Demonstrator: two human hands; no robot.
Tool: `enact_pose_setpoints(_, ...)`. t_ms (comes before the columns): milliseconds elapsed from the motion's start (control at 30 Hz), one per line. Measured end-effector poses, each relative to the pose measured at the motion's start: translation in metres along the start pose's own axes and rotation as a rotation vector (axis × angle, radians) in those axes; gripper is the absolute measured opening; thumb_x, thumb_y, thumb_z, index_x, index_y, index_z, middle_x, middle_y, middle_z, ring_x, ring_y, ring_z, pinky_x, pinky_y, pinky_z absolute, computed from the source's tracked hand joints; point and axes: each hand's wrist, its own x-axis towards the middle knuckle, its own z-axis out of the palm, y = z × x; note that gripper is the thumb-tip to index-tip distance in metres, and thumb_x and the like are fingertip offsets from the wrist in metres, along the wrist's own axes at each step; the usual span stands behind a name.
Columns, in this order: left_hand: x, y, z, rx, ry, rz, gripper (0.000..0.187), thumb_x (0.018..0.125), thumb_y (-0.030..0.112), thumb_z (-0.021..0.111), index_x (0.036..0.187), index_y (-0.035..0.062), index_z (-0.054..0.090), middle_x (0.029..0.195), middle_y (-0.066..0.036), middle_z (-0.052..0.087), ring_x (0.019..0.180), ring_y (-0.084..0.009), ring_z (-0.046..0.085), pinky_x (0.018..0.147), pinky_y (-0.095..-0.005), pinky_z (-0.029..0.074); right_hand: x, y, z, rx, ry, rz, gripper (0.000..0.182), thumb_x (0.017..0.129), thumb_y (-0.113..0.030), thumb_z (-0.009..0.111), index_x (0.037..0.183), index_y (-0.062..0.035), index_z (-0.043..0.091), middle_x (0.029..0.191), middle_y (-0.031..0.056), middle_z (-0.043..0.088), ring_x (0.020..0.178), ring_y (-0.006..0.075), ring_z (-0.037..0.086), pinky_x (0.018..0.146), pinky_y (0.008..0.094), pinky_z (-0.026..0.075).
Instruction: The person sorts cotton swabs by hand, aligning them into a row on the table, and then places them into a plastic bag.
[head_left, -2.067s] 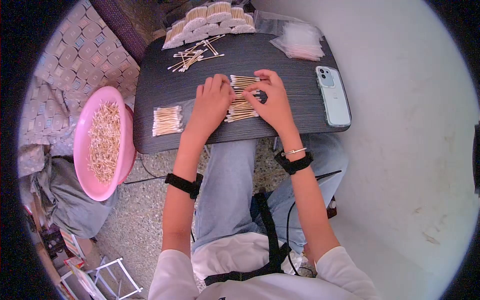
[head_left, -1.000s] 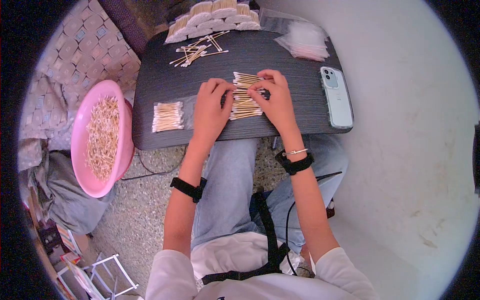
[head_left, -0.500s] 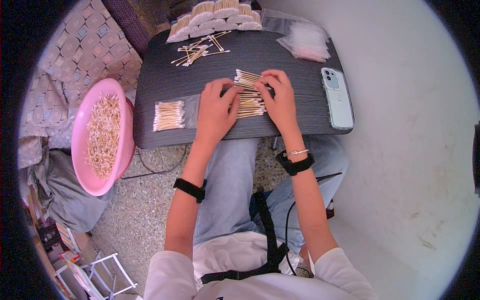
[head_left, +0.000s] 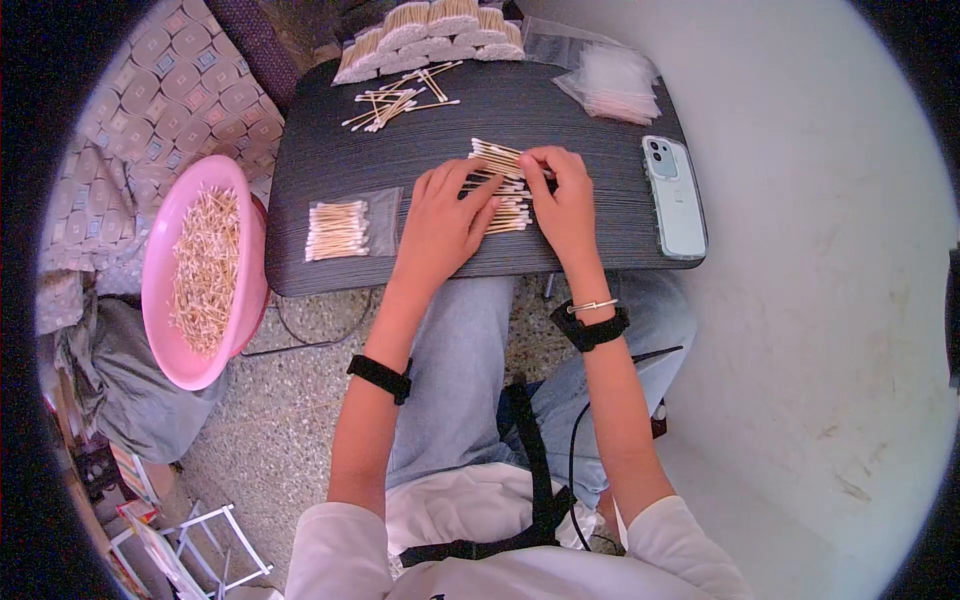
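Note:
Cotton swabs [head_left: 508, 216] lie side by side in a loose row on the dark table, between my hands. My left hand [head_left: 446, 215] rests over their left ends, fingers apart and touching some of them. At their right ends is my right hand [head_left: 562, 195], its thumb and forefinger close together near the upper swabs; whether it pinches one is hidden. Left of my left hand, a clear plastic bag [head_left: 384, 222] lies flat with a neat bundle of swabs [head_left: 338, 230] at its left part.
Packed swab bundles [head_left: 430, 30] are stacked at the table's back edge, with loose swabs [head_left: 385, 105] before them. Clear bags [head_left: 615, 80] lie at the back right, above a phone [head_left: 675, 198]. A pink basin [head_left: 157, 290] of swabs stands left of the table [head_left: 310, 150].
My left hand's fingers have spread and shifted slightly right over the swabs. My right hand has moved a little down and right, its thumb now nearer its forefinger.

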Motion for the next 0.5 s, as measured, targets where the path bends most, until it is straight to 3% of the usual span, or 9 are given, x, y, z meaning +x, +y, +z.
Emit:
enact_pose_setpoints(133,-0.0009,-0.0007,-0.0004,-0.032,-0.023,-0.037,0.027,0.09,0.018,0.061,0.116,0.012,0.067,0.122,-0.01,0.058,0.115,-0.0311,0.053,0.1,-0.0442,0.04,-0.0004,0.0031,0.0025,0.012,0.031,-0.012,0.015,0.09,-0.016,0.066,0.092,-0.0013,0.065,0.091,0.009,0.063,0.085,0.0234,0.057,0.075,0.0335,0.046)
enact_pose_setpoints(233,0.0009,0.0004,-0.0014,-0.039,0.087,0.012,0.02,0.086,0.014,0.064,0.105,0.007,0.067,0.111,-0.009,0.06,0.108,-0.0285,0.056,0.094,-0.0423,0.042,-0.0011,0.0024,0.0,-0.014,-0.003,-0.007,0.014,0.086,-0.015,0.069,0.091,-0.0028,0.067,0.094,0.009,0.064,0.087,0.0237,0.058,0.075,0.0335,0.047)
enact_pose_setpoints(333,-0.0032,-0.0029,-0.0002,-0.076,0.193,-0.065,0.014,0.084,0.012,0.066,0.097,0.0056,0.066,0.105,-0.008,0.062,0.1,-0.0285,0.059,0.089,-0.041,0.044,-0.0029,-0.0005,0.0002,0.014,-0.027,0.035,0.015,0.081,-0.019,0.072,0.086,-0.0052,0.069,0.097,0.0094,0.061,0.097,0.0294,0.055,0.087,0.0392,0.044)
enact_pose_setpoints(500,-0.0032,-0.0024,-0.003,-0.062,0.163,-0.085,0.011,0.083,0.01,0.066,0.093,0.0048,0.065,0.102,-0.008,0.063,0.097,-0.0284,0.059,0.087,-0.0405,0.045,-0.0023,-0.0008,-0.0011,-0.014,-0.043,-0.02,0.016,0.077,-0.019,0.076,0.085,-0.0065,0.07,0.099,0.0085,0.061,0.101,0.0293,0.054,0.089,0.0394,0.043)
